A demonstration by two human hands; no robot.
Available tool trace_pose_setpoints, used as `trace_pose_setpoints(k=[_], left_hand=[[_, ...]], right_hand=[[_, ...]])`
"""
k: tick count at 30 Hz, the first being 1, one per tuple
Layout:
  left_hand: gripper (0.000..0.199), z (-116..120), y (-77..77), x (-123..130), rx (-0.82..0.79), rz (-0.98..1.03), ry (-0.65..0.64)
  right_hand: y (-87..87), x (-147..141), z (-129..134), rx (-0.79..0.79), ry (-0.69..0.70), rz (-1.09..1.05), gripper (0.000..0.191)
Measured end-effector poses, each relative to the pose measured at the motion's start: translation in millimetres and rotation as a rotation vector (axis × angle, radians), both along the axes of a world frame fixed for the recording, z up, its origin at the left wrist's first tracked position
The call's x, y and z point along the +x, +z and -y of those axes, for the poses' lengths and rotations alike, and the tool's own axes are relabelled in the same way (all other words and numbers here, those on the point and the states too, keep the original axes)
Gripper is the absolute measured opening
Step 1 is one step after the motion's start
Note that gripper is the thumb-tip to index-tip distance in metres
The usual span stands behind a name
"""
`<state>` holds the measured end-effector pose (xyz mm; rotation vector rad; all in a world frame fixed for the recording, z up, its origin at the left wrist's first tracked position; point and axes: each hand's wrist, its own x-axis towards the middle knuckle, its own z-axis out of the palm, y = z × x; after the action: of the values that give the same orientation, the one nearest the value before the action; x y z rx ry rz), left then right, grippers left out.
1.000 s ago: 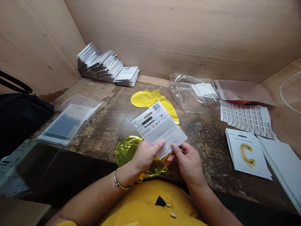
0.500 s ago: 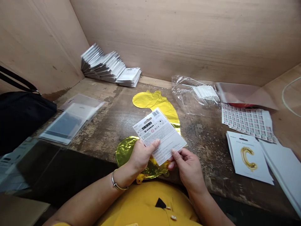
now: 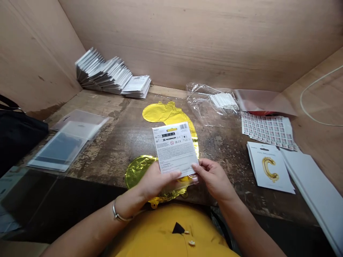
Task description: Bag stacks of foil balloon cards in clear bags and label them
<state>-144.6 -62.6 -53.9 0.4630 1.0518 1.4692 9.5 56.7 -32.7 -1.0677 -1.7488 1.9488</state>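
I hold a white printed packaging card (image 3: 175, 150), its text side with a barcode facing up, in both hands. My left hand (image 3: 155, 180) grips its lower left, thumb over the bottom edge and fingers behind. My right hand (image 3: 214, 178) pinches the lower right corner between thumb and fingers. A strip of clear plastic shows below the card's bottom edge. Under the card, a flat gold foil balloon (image 3: 171, 110) with a curved shape lies on the wooden table; its middle is hidden by the card and hands.
Stacked packs (image 3: 107, 76) lean at the back left. Clear plastic sleeves (image 3: 66, 139) lie left, beside a black bag (image 3: 21, 132). White sticks (image 3: 223, 101) in clear film, sticker sheets (image 3: 269, 130), balloon cards marked C (image 3: 270, 167) and white sheets (image 3: 313, 185) occupy the right.
The card has turned from a slant to nearly upright and moved slightly left in view. Both hands keep hold of it. The whole scene shifts left as the head turns.
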Motion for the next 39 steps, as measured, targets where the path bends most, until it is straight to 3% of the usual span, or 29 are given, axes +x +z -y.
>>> trace_pose_setpoints(k=[2,4,7,8,10,13,17,22,25,28,30,32,34,36,38,39], left_hand=[[0.043,4,-3.1,8,-0.064,0.003,-0.034],[0.039,7,-5.7,10,-0.100,-0.010,-0.039],[0.034,8,-6.3,4,-0.078,-0.038,-0.124],[0.034,9,-5.3,1,-0.067,-0.039,-0.166],[0.036,9,-2.1,-3,-0.059,-0.024,-0.232],[0.037,9,3.2,-6,-0.102,-0.030,-0.275],[0.028,5,6.8,-5,-0.126,-0.111,-0.281],[0.020,0,5.1,-7,-0.079,-0.118,-0.330],[0.024,-2,3.0,-10,-0.028,-0.092,-0.328],[0.030,-5,1.6,-13,-0.021,-0.119,-0.330],[0.036,-5,3.1,-15,-0.036,-0.140,-0.350],[0.042,-3,8.0,-19,-0.077,-0.180,-0.401],[0.047,1,15.0,-26,-0.157,-0.374,-0.386],[0.052,4,19.9,-33,-0.176,-0.796,-0.215],[0.056,1,17.7,-36,-0.034,-1.284,-0.049],[0.059,-2,13.4,-35,0.069,-1.478,-0.047]], right_hand=[[-6.9,-2,4,0.034,-0.035,-0.002,0.038],[-8.6,1,4,0.209,-0.012,0.022,0.037],[-3.4,10,-1,0.748,0.078,0.040,0.060],[-1.3,13,-4,0.923,0.146,0.042,0.061],[1.0,16,-7,1.153,0.311,0.038,0.043],[-3.0,17,-7,1.271,0.434,0.011,0.027],[-15.2,11,-1,1.326,0.401,-0.061,0.029],[-9.4,10,1,1.270,0.317,-0.013,0.027],[5.9,15,-1,1.076,0.207,0.005,0.043],[11.6,15,-3,0.611,-0.048,0.018,0.066],[6.5,8,-5,0.222,-0.051,0.000,0.062],[-2.7,0,-9,-0.030,0.009,-0.049,0.053],[-11.6,-7,-14,-0.078,-0.040,-0.084,0.046],[-17.1,-10,-18,-0.025,-0.114,-0.036,0.041],[-16.7,-10,-19,0.081,-0.087,0.101,0.035],[-13.9,-10,-20,0.191,-0.031,0.180,0.032]])
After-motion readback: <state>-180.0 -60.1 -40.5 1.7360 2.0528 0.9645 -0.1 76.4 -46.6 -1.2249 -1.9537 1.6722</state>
